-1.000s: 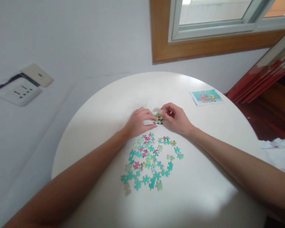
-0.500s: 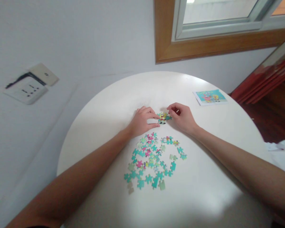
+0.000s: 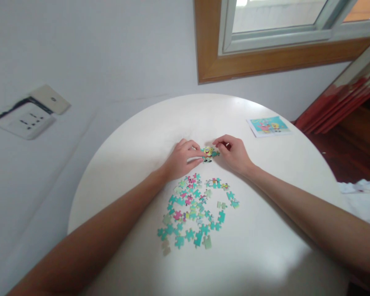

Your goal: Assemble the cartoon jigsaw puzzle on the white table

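A small joined section of jigsaw puzzle [image 3: 208, 152], showing a yellow cartoon figure on teal, lies on the round white table [image 3: 117, 172]. My left hand [image 3: 183, 158] grips its left side, index finger across the figure and thumb at the lower edge. At the section's upper right is my right hand [image 3: 234, 153], its fingers curled in; whatever they pinch, if anything, is hidden. Loose jigsaw pieces [image 3: 189, 234] in teal, pink and pale green spread over the table below both hands. Some are joined in short strips, such as the one [image 3: 232, 200] at right.
A picture card [image 3: 269, 126] with cartoon figures lies at the table's far right. Beyond the table stand a white wall [image 3: 126, 49] with sockets [image 3: 29, 119] and a wood-framed window [image 3: 209, 61]. A red curtain [image 3: 323, 109] hangs at right.
The view has shifted slightly. My left index finger now reaches farther across the puzzle section, and my left thumb has drawn nearer to it. The right hand keeps nearly the same pose.
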`<state>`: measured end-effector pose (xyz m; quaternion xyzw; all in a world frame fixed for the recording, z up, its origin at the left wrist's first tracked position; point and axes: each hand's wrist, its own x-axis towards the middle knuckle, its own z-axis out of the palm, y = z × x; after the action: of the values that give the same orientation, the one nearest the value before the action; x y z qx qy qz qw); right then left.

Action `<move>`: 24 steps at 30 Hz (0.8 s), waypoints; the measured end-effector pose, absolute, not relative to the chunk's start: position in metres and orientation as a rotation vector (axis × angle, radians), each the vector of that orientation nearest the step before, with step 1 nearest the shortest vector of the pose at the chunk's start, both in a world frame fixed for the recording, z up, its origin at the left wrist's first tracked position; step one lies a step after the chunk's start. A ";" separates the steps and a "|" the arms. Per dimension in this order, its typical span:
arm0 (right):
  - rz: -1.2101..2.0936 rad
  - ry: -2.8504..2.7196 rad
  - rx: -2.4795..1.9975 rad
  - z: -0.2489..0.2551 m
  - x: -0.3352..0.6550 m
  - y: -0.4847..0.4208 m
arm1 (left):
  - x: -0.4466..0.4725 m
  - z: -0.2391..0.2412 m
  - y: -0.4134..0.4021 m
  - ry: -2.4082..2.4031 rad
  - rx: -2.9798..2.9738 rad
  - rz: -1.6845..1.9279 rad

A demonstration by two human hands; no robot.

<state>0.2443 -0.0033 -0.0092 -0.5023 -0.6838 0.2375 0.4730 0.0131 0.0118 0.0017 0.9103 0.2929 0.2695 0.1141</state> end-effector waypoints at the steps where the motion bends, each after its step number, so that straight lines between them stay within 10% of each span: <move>1: 0.558 -1.672 -1.238 -0.010 0.245 -0.003 | 0.013 0.001 0.012 0.854 2.675 0.771; 24: 0.549 -2.085 -1.338 -0.002 0.273 0.004 | 0.012 -0.004 0.016 0.796 2.680 0.729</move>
<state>0.2729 0.0041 -0.0024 -0.5036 -0.7843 0.2066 0.2976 0.0119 0.0164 -0.0043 0.9202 0.2733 0.2503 0.1257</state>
